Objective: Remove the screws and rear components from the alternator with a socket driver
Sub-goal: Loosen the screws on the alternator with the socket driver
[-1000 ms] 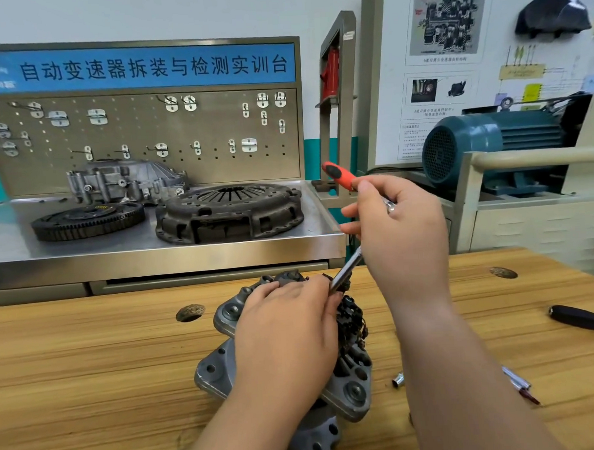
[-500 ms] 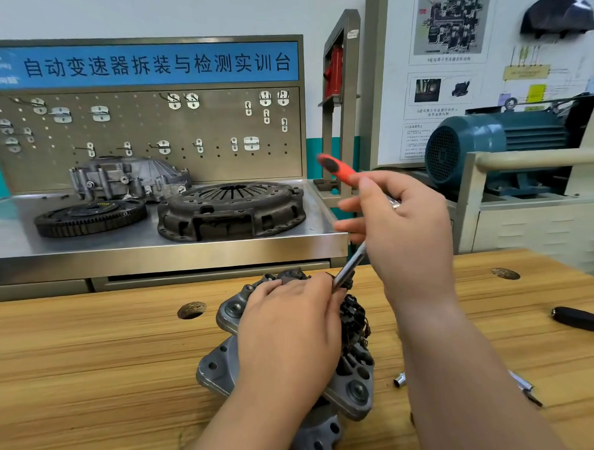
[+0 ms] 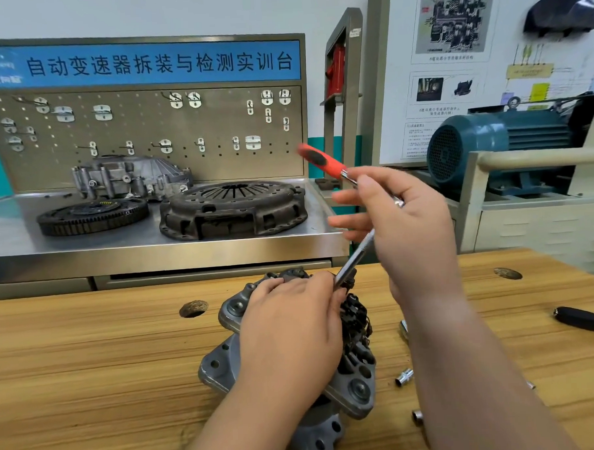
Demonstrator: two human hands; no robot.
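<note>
two hands: left hand (image 3: 293,330) steadies alternator (image 3: 227,367), right hand (image 3: 408,226) holds driver (image 3: 355,256).

The table (image 3: 90,363) is pale wood with a visible streaked grain and a low sheen, and the alternator (image 3: 227,364) on it has a cast housing of dull grey metal, slightly grainy. The socket driver (image 3: 355,256) shows a bright, polished metal shaft and an orange handle with black inlays that looks like matt plastic or rubber, while the small sockets (image 3: 405,377) lying loose are shiny chromed metal. Behind, the steel shelf (image 3: 153,244) is brushed and softly reflective, and the clutch cover (image 3: 233,209) on it is dark, rough, rusty-looking metal.
</note>
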